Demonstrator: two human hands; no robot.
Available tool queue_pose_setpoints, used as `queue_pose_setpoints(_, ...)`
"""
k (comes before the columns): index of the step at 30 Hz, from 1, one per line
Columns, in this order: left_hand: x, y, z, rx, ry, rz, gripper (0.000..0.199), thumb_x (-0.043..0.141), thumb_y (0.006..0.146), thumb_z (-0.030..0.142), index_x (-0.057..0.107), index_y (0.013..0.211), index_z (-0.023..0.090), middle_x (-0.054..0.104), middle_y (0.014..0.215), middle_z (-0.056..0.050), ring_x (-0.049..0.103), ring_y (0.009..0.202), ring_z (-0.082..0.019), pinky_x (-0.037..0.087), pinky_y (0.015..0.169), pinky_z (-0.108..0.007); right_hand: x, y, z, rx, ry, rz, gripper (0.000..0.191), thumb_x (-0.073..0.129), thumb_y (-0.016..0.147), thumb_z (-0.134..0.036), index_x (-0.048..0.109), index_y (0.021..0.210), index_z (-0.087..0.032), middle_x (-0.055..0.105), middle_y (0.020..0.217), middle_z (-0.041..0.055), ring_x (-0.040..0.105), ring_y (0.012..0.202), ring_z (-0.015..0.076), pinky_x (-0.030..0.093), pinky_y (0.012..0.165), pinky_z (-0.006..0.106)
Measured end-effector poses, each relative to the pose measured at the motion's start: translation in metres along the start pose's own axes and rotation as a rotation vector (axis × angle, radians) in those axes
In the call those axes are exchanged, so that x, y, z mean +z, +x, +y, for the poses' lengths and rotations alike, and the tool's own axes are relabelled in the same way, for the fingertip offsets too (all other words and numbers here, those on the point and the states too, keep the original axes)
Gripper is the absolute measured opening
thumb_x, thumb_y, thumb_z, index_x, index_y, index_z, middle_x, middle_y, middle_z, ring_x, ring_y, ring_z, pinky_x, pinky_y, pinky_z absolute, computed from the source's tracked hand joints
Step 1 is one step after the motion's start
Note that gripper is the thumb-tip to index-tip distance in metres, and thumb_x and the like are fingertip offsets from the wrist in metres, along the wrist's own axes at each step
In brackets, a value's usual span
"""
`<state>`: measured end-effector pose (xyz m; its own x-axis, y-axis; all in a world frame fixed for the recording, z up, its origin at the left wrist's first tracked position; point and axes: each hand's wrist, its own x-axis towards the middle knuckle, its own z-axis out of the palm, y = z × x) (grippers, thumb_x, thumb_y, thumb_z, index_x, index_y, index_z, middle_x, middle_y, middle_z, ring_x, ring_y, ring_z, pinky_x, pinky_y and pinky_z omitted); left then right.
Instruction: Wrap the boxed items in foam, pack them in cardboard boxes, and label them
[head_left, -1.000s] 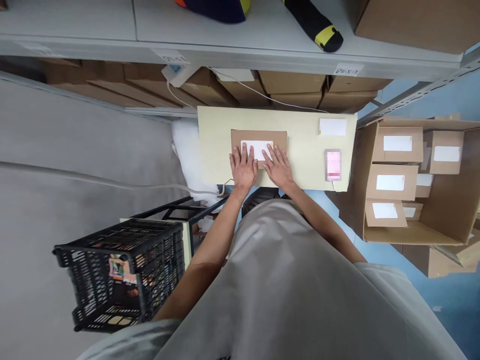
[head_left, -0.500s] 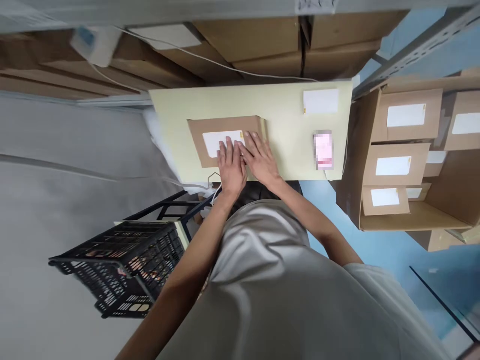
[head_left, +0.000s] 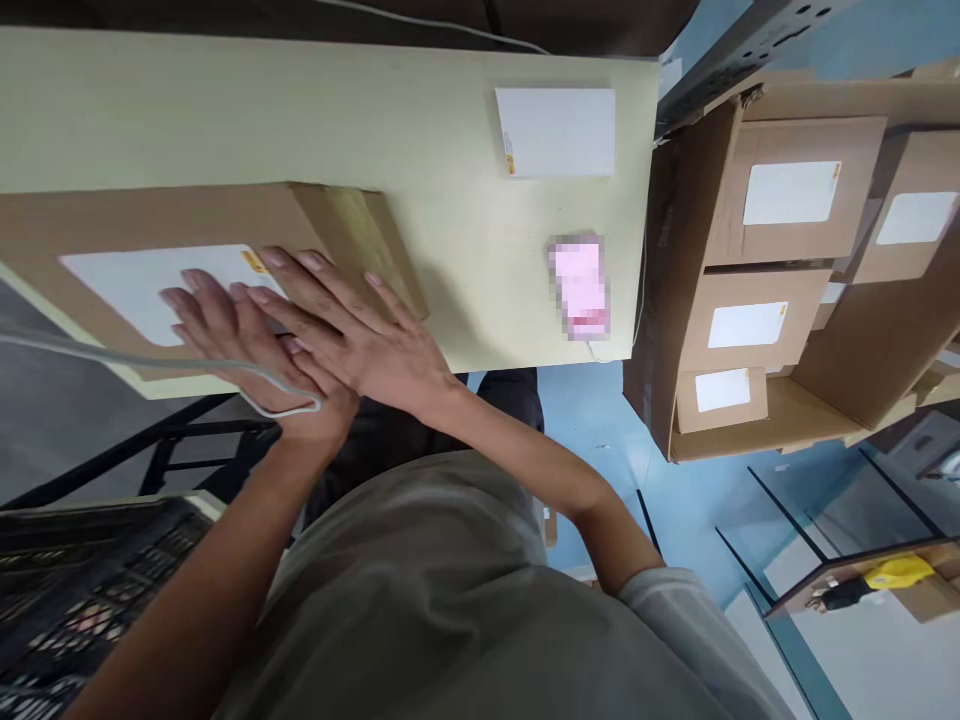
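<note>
A closed cardboard box lies on the pale yellow tabletop, with a white label on its upper face. My left hand rests flat on the label, fingers stretched out. Partly over it lies my right hand, its fingers extended across the label's right end and the box top near the taped side. A thin pale cable passes in front of my left hand and loops near its wrist. Neither hand is wrapped around anything.
Right of the box are white label sheets and a pixelated pink item with a cord. A large open carton holding several labelled boxes stands beyond the table's right edge. At lower left is a black plastic crate; a metal post rises behind.
The view has come nearer and swung right, so the box and hands appear larger and further left. My right hand now overlaps my left more. Both remain on the box.
</note>
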<state>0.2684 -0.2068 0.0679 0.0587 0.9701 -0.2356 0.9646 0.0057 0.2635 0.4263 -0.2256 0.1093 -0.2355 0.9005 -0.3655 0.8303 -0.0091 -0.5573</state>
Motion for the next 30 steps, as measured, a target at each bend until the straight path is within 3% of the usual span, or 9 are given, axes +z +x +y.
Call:
queue_pose_setpoints(2, -0.001, 0.002, 0.004, -0.068, 0.007, 0.008, 0.119, 0.012, 0.085, 0.086, 0.046, 0.175, 0.017, 0.032, 0.190, -0.007, 0.008, 0.181, -0.021, 0.000, 0.146, -0.035, -0.003, 0.002, 0.009, -0.069, -0.042, -0.008, 0.088, 0.043, 0.101, -0.048, 0.021, 0.186, -0.039, 0.037, 0.185, -0.0165, -0.006, 0.175, 0.0216, 0.014, 0.145, 0.048)
queue_pose_setpoints(4, -0.001, 0.004, 0.006, -0.112, 0.002, 0.001, 0.122, 0.011, 0.080, 0.089, 0.044, 0.177, 0.024, 0.030, 0.191, 0.002, 0.007, 0.181, -0.020, -0.002, 0.143, -0.030, 0.001, 0.010, 0.026, -0.287, 0.031, -0.016, 0.090, 0.045, 0.098, -0.053, 0.022, 0.184, -0.045, 0.049, 0.178, -0.0196, 0.002, 0.176, 0.0205, 0.018, 0.145, 0.045)
queue_pose_setpoints(6, -0.001, 0.005, 0.009, -0.124, -0.002, -0.006, 0.121, 0.016, 0.079, 0.086, 0.042, 0.178, 0.023, 0.028, 0.191, 0.003, 0.005, 0.180, -0.019, -0.004, 0.142, -0.027, 0.010, 0.021, 0.048, -0.559, 0.176, -0.007, 0.091, 0.050, 0.094, -0.060, 0.024, 0.181, -0.054, 0.063, 0.166, -0.0242, 0.012, 0.176, 0.0179, 0.021, 0.144, 0.042)
queue_pose_setpoints(8, -0.002, 0.007, 0.011, -0.136, 0.018, -0.019, 0.117, 0.019, 0.082, 0.080, 0.041, 0.179, 0.019, 0.026, 0.192, 0.000, 0.003, 0.180, -0.018, -0.004, 0.142, -0.027, 0.017, 0.030, 0.067, -0.629, 0.275, 0.014, 0.091, 0.054, 0.092, -0.064, 0.028, 0.179, -0.058, 0.068, 0.159, -0.0265, 0.018, 0.176, 0.0159, 0.022, 0.144, 0.039)
queue_pose_setpoints(12, 0.001, 0.011, 0.007, -0.160, 0.054, -0.047, 0.110, 0.016, 0.085, 0.074, 0.037, 0.181, 0.027, 0.020, 0.192, 0.009, 0.007, 0.180, -0.018, -0.002, 0.142, -0.027, 0.022, 0.027, 0.073, -0.435, 0.320, -0.003, 0.089, 0.057, 0.094, -0.068, 0.028, 0.178, -0.061, 0.066, 0.159, -0.0285, 0.020, 0.177, 0.0146, 0.020, 0.145, 0.037)
queue_pose_setpoints(16, 0.006, 0.012, -0.006, -0.107, 0.019, -0.038, 0.114, 0.015, 0.077, 0.076, 0.038, 0.180, 0.033, 0.021, 0.189, 0.019, 0.009, 0.181, -0.022, -0.001, 0.142, -0.029, 0.023, 0.013, 0.035, -0.210, 0.309, 0.024, 0.084, 0.060, 0.101, -0.063, 0.023, 0.178, -0.064, 0.060, 0.164, -0.0325, 0.009, 0.178, 0.0108, 0.009, 0.146, 0.035)
queue_pose_setpoints(20, 0.007, 0.003, -0.005, 0.002, -0.025, 0.029, 0.102, 0.021, 0.093, 0.073, 0.044, 0.176, 0.018, 0.027, 0.192, -0.003, 0.011, 0.181, -0.022, 0.004, 0.147, -0.037, 0.029, 0.007, 0.001, 0.059, 0.167, 0.133, 0.067, 0.049, 0.116, -0.046, 0.032, 0.180, -0.052, 0.041, 0.180, -0.0265, -0.002, 0.179, 0.0096, -0.008, 0.145, 0.038)
queue_pose_setpoints(24, -0.001, -0.004, 0.009, 0.144, -0.087, -0.007, 0.090, 0.028, 0.105, 0.057, 0.041, 0.173, -0.001, 0.028, 0.190, -0.023, 0.007, 0.183, -0.028, 0.002, 0.148, -0.052, 0.025, 0.005, -0.002, 0.071, 0.071, 0.198, 0.057, 0.028, 0.126, -0.039, 0.037, 0.182, -0.031, 0.022, 0.192, -0.0082, 0.009, 0.182, 0.0171, -0.004, 0.148, 0.046)
queue_pose_setpoints(30, -0.029, -0.002, 0.010, 0.217, -0.307, -0.125, 0.069, 0.044, 0.113, 0.056, 0.051, 0.171, 0.019, 0.037, 0.188, -0.012, 0.020, 0.180, -0.032, 0.011, 0.147, -0.056, 0.025, 0.002, 0.003, 0.123, 0.063, 0.221, 0.054, 0.039, 0.124, -0.034, 0.048, 0.177, -0.029, 0.026, 0.193, 0.0039, 0.016, 0.182, 0.0265, 0.011, 0.149, 0.057)
